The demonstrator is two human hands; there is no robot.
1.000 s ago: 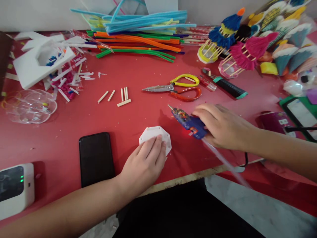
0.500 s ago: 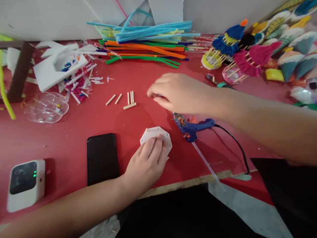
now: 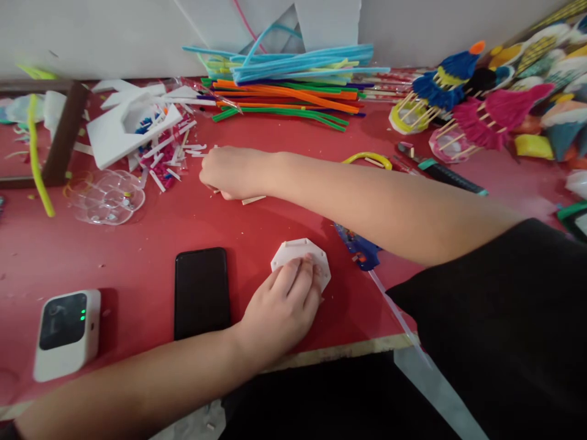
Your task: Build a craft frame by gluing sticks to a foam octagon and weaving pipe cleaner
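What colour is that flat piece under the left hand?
The flat piece is white; the head view shows it best.

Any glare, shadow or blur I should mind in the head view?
In the head view, the phone shows no strong glare, the white device casts a shadow toward image right, and the right hand looks slightly soft; the octagon looks crisper.

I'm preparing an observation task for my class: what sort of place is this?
Probably a craft workspace: colourful pipe cleaners, a blue glue gun and a cutter knife lie on the red table.
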